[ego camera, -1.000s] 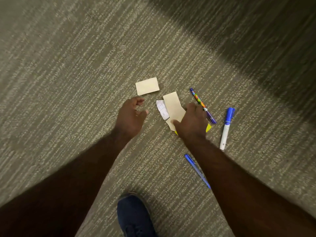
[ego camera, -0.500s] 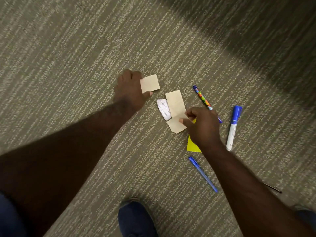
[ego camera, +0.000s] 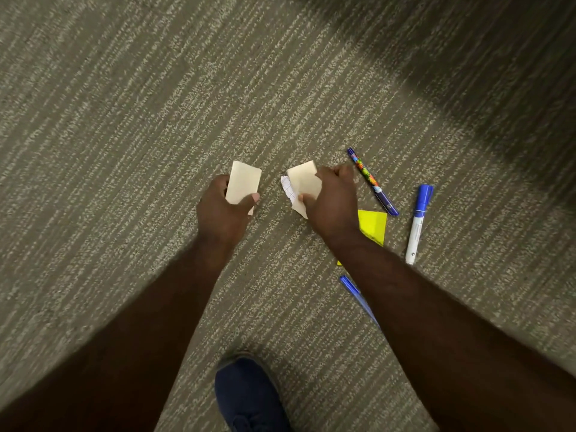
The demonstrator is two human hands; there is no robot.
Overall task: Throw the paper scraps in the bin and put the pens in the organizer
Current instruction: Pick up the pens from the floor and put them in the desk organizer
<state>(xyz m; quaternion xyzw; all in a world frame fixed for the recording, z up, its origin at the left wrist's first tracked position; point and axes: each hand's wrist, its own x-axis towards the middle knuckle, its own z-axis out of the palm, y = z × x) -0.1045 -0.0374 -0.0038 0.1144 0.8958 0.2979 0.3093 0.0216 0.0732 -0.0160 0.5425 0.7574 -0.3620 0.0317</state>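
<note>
My left hand (ego camera: pixel 223 213) grips a beige paper scrap (ego camera: pixel 243 185) by its lower end. In my right hand (ego camera: pixel 335 201) are beige paper scraps (ego camera: pixel 304 183), with a white gridded scrap (ego camera: pixel 287 190) showing at their left edge. A yellow scrap (ego camera: pixel 372 226) lies on the carpet beside my right wrist. A multicoloured pen (ego camera: pixel 372 182) lies just right of my right hand. Farther right is a white marker with a blue cap (ego camera: pixel 417 224). My right forearm partly covers a blue pen (ego camera: pixel 355 293). No bin or organizer is in view.
Grey-green striped carpet (ego camera: pixel 124 120) fills the view. My dark blue shoe (ego camera: pixel 249 397) stands at the bottom centre, below my hands. A dark shadow crosses the upper right corner.
My left hand has lifted the separate beige scrap off the carpet. My right hand has gathered the beige and white scraps, leaving the yellow one uncovered on the floor.
</note>
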